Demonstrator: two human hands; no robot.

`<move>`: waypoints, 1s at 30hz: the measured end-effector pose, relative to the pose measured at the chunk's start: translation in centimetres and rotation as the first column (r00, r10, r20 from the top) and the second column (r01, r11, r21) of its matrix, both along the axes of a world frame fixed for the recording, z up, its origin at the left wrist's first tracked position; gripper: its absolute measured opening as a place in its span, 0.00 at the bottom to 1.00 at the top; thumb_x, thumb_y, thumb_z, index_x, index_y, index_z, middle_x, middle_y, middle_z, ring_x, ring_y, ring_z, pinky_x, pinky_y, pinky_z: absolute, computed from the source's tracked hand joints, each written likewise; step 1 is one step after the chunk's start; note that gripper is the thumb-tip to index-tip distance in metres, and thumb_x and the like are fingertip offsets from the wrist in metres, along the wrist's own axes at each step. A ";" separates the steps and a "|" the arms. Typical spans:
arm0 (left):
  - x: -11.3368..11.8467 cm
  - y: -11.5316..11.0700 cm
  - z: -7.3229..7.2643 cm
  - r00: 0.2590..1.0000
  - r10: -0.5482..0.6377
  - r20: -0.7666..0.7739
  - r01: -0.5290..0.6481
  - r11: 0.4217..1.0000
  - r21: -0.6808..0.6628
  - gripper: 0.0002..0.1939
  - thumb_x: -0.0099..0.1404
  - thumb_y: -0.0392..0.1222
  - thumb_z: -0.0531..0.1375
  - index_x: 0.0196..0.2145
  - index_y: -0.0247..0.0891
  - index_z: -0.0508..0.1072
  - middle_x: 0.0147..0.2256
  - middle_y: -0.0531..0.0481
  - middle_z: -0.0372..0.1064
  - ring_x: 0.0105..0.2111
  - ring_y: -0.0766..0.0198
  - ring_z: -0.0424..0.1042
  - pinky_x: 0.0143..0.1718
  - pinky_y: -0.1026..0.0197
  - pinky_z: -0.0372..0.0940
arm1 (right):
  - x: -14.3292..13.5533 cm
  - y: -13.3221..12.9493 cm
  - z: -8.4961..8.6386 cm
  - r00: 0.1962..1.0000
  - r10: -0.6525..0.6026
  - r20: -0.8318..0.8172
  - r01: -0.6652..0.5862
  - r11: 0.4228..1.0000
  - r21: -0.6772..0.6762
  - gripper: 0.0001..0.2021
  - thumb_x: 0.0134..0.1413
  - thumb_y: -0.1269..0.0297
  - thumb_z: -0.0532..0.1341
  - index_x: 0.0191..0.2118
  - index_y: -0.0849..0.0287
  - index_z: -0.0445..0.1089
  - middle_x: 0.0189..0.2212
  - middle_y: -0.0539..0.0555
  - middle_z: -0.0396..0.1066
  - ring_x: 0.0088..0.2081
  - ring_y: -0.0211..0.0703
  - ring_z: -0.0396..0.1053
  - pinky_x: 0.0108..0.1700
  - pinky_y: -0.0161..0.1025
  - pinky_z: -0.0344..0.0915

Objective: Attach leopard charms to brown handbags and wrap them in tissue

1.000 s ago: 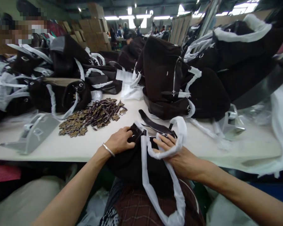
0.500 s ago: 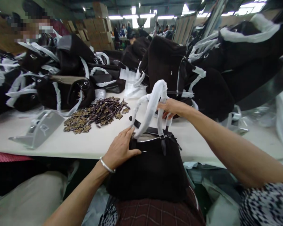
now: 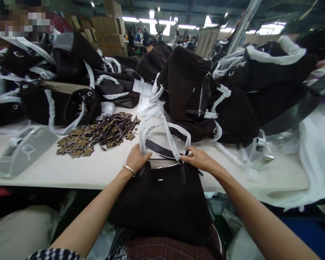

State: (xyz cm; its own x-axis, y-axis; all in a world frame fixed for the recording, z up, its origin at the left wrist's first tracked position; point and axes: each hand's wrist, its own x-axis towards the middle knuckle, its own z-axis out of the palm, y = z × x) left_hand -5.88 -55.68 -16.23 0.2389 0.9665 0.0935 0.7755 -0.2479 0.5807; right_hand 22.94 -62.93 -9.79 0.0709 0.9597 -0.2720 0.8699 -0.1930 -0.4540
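Observation:
A dark handbag (image 3: 162, 202) rests on my lap against the table edge, its zipped mouth partly open with pale lining showing. Its two handles (image 3: 171, 139), wrapped in white paper, stand up and lean toward the table. My left hand (image 3: 137, 159) grips the bag's upper left corner by a handle base, thumb on the near side and the other fingers mostly hidden. On the opposite corner, my right hand (image 3: 199, 158) is closed at the other handle base, its fingertips against the wrapped strap. A black strap piece (image 3: 159, 148) lies behind the mouth.
Left of the bag lies a heap of gold-and-dark flower-shaped charms (image 3: 97, 133). Beyond it stands a grey plastic holder (image 3: 23, 151). Dark bags with wrapped handles pile up at left (image 3: 59, 104) and right (image 3: 189, 83). Clear plastic (image 3: 260, 153) lies on the table (image 3: 113, 169).
My right hand has come down from the raised handles to the bag's upper right corner. The handles have tipped away from me and spread. My left hand stays at the left corner.

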 end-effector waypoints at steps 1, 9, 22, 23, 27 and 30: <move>0.0 -0.2 -0.4 0.998 0.033 0.048 -0.034 0.999 0.030 0.19 0.60 0.50 0.59 0.42 0.34 0.74 0.47 0.38 0.69 0.49 0.48 0.67 0.54 0.50 0.60 | -0.7 0.1 -0.7 1.000 -0.014 -0.026 0.014 1.000 0.006 0.41 0.46 0.39 0.62 0.60 0.62 0.60 0.47 0.64 0.73 0.45 0.55 0.72 0.44 0.43 0.65; 0.0 -1.3 0.0 0.954 0.064 0.294 -0.038 0.995 -0.096 0.14 0.61 0.48 0.58 0.37 0.36 0.75 0.36 0.45 0.74 0.38 0.55 0.73 0.43 0.57 0.66 | -3.3 -0.9 -2.3 0.991 -0.018 -0.133 0.059 0.950 0.308 0.11 0.46 0.60 0.59 0.37 0.57 0.69 0.33 0.51 0.73 0.35 0.45 0.70 0.40 0.37 0.63; -1.6 2.2 0.1 0.992 0.064 0.105 -0.071 0.995 0.067 0.18 0.65 0.54 0.57 0.43 0.37 0.70 0.52 0.42 0.65 0.50 0.57 0.66 0.49 0.59 0.63 | -0.7 0.6 -6.6 0.994 -0.040 -0.099 0.070 0.947 0.312 0.20 0.48 0.52 0.55 0.44 0.57 0.70 0.45 0.59 0.72 0.48 0.55 0.68 0.54 0.49 0.61; -2.7 2.6 0.3 0.993 0.108 0.054 -0.114 0.986 0.124 0.17 0.67 0.53 0.54 0.43 0.38 0.70 0.52 0.42 0.64 0.50 0.58 0.65 0.50 0.59 0.62 | -0.8 0.6 -6.9 0.997 -0.033 -0.075 0.057 0.940 0.336 0.20 0.49 0.52 0.55 0.44 0.58 0.70 0.45 0.59 0.72 0.49 0.56 0.67 0.55 0.50 0.60; -6.9 5.5 0.9 0.962 0.256 -0.096 -0.236 0.955 0.182 0.11 0.68 0.44 0.54 0.43 0.36 0.69 0.47 0.40 0.66 0.50 0.53 0.63 0.53 0.51 0.58 | -1.3 0.5 -8.4 0.999 -0.039 -0.019 0.043 0.896 0.441 0.20 0.51 0.52 0.54 0.45 0.59 0.69 0.47 0.61 0.70 0.50 0.56 0.66 0.57 0.52 0.59; -8.8 8.2 0.5 0.941 0.293 -0.168 -0.270 0.952 0.146 0.09 0.63 0.38 0.59 0.42 0.35 0.71 0.48 0.36 0.66 0.53 0.47 0.61 0.54 0.46 0.56 | -1.7 0.5 -9.0 0.999 -0.031 0.005 0.025 0.865 0.501 0.19 0.51 0.53 0.54 0.44 0.60 0.68 0.47 0.62 0.69 0.51 0.56 0.65 0.58 0.52 0.58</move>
State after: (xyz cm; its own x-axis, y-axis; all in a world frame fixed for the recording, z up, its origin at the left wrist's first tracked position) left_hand -14.67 -47.43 -15.71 -0.0173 0.9812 0.1924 0.9146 -0.0622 0.3995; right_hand 21.27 -62.46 -18.78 0.1002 0.9642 0.2456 0.8736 0.0329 -0.4856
